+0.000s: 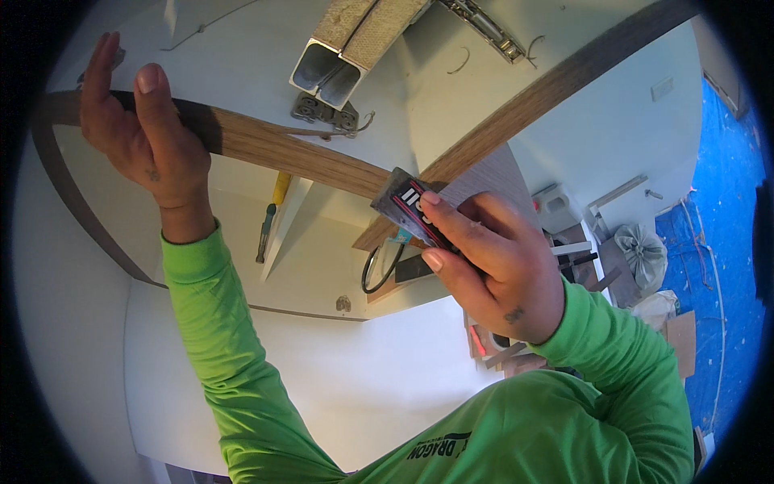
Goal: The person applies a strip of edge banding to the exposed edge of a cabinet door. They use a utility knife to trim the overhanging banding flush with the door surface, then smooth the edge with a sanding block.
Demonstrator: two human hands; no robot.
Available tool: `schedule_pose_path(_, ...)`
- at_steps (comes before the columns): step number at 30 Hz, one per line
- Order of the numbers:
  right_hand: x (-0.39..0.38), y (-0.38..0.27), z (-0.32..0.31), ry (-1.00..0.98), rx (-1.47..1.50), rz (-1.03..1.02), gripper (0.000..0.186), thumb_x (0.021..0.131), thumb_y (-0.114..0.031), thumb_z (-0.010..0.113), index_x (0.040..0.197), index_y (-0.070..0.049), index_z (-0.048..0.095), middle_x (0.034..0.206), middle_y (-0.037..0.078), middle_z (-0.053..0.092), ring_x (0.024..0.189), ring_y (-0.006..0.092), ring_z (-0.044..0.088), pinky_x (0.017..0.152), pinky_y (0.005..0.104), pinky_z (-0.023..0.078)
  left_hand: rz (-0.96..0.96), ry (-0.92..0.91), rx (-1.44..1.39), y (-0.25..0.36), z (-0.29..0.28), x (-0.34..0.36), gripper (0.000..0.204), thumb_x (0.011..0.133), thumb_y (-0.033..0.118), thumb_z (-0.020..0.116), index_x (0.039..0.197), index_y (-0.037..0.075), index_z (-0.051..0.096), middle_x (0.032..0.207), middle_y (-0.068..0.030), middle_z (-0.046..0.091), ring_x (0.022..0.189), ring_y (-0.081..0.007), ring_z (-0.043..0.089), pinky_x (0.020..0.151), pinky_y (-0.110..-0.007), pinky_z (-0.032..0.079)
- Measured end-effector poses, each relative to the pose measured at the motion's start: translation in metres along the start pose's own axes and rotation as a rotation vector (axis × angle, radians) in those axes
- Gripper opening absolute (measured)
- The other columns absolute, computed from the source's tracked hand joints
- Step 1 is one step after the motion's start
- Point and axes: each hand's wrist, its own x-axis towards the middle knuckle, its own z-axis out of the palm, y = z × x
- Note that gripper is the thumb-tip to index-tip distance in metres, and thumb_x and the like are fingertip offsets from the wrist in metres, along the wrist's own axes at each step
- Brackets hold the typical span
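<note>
My left hand (153, 137) rests against a wood-grain edge strip (282, 155) at the upper left, fingers and thumb stretched out. My right hand (504, 262) pinches a flat black block (415, 206) with red stripes, white print and a grey end. The grey end lies over the corner where this strip meets a second wood-grain strip (556, 85). Whether the block presses on the wood, I cannot tell. Below the corner, a black cable loop (380, 278) hangs near my right fingertips. A tool with a blue-green handle (265, 230) lies between the two arms, beside a yellow handle (281, 188).
White panels surround the strips. Metal channels (334, 60), a metal hinge (318, 114) and a drawer runner (488, 31) lie beyond the strips. At right, a plastic jug (556, 208) and a grey bag (642, 254) stand near blue floor sheeting (726, 226).
</note>
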Motion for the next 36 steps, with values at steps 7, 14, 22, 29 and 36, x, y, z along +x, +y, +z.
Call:
schedule_pose_path(7,0.000,0.002,0.006,0.049,0.061,-0.019,0.048,0.091,-0.011,0.078,0.137,-0.001,0.065,0.089,0.014,0.057,0.070,0.0268,0.063,0.062,0.0378,0.052,-0.071,0.003,-0.003,0.002,-0.001,-0.003,0.048,0.106,0.028,0.059,0.145,0.000,0.055,0.135,-0.0127,0.058,0.111,-0.0135,0.055,0.098,-0.026,0.043)
schedule_pose_path(14,0.007,0.000,0.007,0.025,0.121,0.027,0.048,0.092,-0.010,0.077,0.137,0.001,0.065,0.088,0.014,0.058,0.070,0.0266,0.061,0.063,0.0374,0.050,-0.027,0.022,0.009,0.004,0.003,-0.001,0.045,0.105,0.028,0.064,0.141,0.002,0.060,0.128,-0.0112,0.057,0.114,-0.0181,0.054,0.105,-0.032,0.041)
schedule_pose_path(22,0.009,-0.001,0.004,0.021,0.105,0.016,0.046,0.092,-0.010,0.077,0.135,0.001,0.066,0.085,0.013,0.058,0.068,0.0259,0.060,0.062,0.0370,0.050,-0.039,0.056,-0.037,0.001,0.004,-0.002,0.043,0.103,0.029,0.067,0.139,0.005,0.063,0.128,-0.0085,0.058,0.114,-0.0174,0.052,0.105,-0.031,0.039)
schedule_pose_path(29,0.014,0.001,0.005,0.042,0.097,-0.015,0.047,0.091,-0.011,0.078,0.135,0.000,0.066,0.086,0.013,0.058,0.067,0.0261,0.060,0.061,0.0372,0.050,-0.056,0.019,0.049,0.007,0.002,-0.001,0.046,0.105,0.028,0.064,0.142,0.002,0.060,0.136,-0.0135,0.058,0.124,-0.0219,0.054,0.110,-0.034,0.039)
schedule_pose_path(36,0.017,-0.004,0.007,0.054,0.046,-0.045,0.049,0.090,-0.011,0.079,0.136,-0.001,0.066,0.085,0.013,0.057,0.065,0.0258,0.059,0.060,0.0378,0.050,-0.057,0.053,-0.013,0.002,0.004,0.000,0.045,0.104,0.031,0.066,0.140,0.004,0.062,0.128,-0.0091,0.059,0.113,-0.0182,0.050,0.103,-0.032,0.039)
